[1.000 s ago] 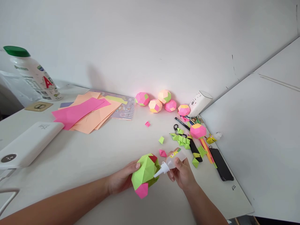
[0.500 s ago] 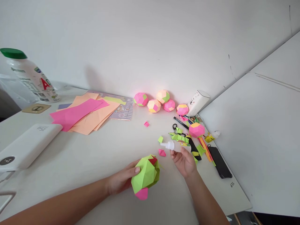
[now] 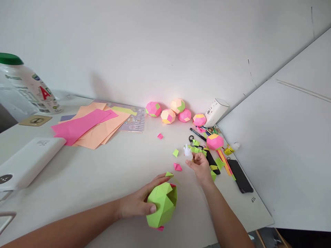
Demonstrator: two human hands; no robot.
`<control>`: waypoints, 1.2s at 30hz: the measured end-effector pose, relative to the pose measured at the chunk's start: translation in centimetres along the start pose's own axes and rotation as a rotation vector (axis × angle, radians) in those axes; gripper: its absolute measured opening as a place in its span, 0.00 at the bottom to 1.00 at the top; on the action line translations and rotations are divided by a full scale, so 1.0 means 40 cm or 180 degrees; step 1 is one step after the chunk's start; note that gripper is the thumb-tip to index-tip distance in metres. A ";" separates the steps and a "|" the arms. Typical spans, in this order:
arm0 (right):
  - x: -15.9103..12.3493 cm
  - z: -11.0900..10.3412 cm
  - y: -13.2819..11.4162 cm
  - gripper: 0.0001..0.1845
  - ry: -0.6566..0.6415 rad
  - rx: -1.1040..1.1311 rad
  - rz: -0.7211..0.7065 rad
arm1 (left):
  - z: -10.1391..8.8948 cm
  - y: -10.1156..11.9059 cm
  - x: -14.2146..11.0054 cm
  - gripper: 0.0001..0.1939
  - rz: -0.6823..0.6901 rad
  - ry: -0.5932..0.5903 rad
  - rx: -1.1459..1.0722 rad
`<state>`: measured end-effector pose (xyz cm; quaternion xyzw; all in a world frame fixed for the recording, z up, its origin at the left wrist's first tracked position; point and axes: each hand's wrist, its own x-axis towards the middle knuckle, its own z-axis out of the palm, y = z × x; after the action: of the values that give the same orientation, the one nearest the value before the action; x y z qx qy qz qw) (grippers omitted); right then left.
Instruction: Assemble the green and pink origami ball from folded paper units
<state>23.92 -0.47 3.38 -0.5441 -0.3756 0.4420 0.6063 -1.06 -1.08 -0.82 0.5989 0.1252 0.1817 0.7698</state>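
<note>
My left hand (image 3: 139,201) is closed around a green faceted paper ball (image 3: 161,203) with an opening on its right side and pink showing at its edges. A small green folded paper piece (image 3: 169,174) shows at my left fingertips, just above the ball. To the right, my right hand (image 3: 201,168) grips a small white glue bottle (image 3: 188,153), its nozzle pointing up; the fingers cover most of its body. Near it on the table lie a pink folded piece (image 3: 177,167), a green folded piece (image 3: 176,152) and another pink piece (image 3: 160,136).
Finished paper balls (image 3: 168,116) sit along the wall. Scissors (image 3: 191,138), a marker (image 3: 198,134), a box cutter (image 3: 212,161), a yellow glue bottle (image 3: 232,148) and a black phone (image 3: 240,175) lie right. Paper sheets (image 3: 90,134), a power bank (image 3: 33,162) and a bottle (image 3: 28,86) stand left.
The glue bottle has turned from lying sideways to nozzle up in my right hand. The green ball has tilted and moved slightly down, and my left fingers have extended above it.
</note>
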 end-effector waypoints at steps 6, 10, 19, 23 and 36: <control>0.012 0.002 0.049 0.22 0.0099 -0.0363 0.0006 | 0.004 0.013 0.000 0.44 -0.0047 0.0056 -0.0464; 0.018 0.002 0.051 0.23 0.0187 -0.0446 -0.0059 | 0.005 0.015 0.000 0.43 0.0024 0.0132 -0.0516; 0.018 -0.006 0.049 0.24 0.0397 -0.0640 0.0010 | 0.010 0.029 0.009 0.39 0.0095 0.0166 -0.1440; 0.001 -0.012 0.032 0.21 0.0413 -0.0711 -0.0088 | 0.010 0.035 0.015 0.33 0.0121 0.0203 -0.1598; -0.107 0.060 -0.003 0.11 -0.1301 -0.2158 -0.0921 | 0.015 0.029 0.008 0.45 0.0202 -0.0049 -0.1108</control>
<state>20.29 -3.72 3.89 -0.5555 -0.6849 0.3025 0.3617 -0.66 -1.20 0.45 0.4616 0.0670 0.2202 0.8567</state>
